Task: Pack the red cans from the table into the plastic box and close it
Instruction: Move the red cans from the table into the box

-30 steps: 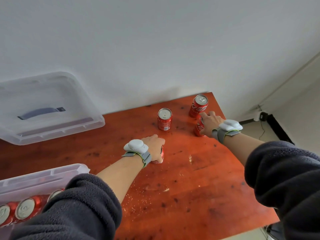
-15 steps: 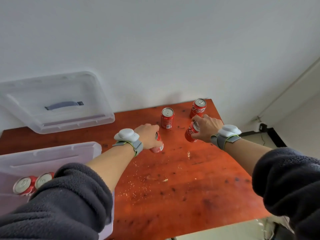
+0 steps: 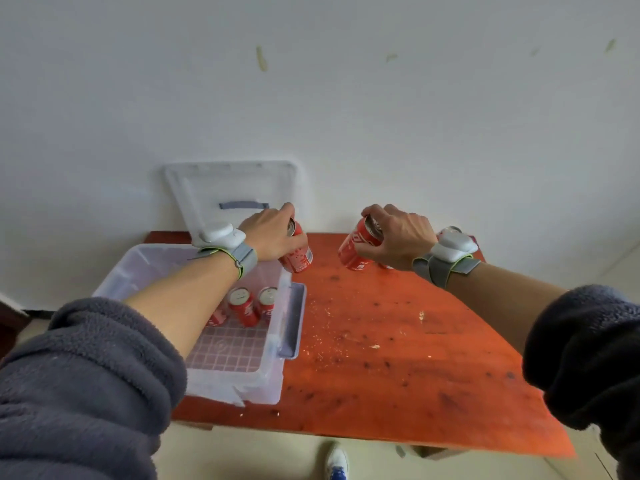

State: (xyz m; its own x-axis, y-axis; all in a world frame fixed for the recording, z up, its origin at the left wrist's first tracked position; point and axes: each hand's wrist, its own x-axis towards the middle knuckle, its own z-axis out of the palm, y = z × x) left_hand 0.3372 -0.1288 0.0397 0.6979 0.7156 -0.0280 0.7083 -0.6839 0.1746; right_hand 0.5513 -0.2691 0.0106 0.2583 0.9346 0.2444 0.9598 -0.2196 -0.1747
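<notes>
Gripping red cans (image 3: 298, 255), left hand (image 3: 273, 235), right hand (image 3: 398, 237)

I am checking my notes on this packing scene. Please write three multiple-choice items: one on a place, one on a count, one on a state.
1. Where is the lid?
A. leaning on the wall
B. on the box
C. on the floor

2. How many cans do the hands hold?
A. none
B. one
C. two

3. The box is:
A. shut
B. open
C. upside down

Key: 1 A, it stands against the wall behind the box. 2 C, left hand grips one can, right hand another can. 3 B, cans inside show from above.
</notes>
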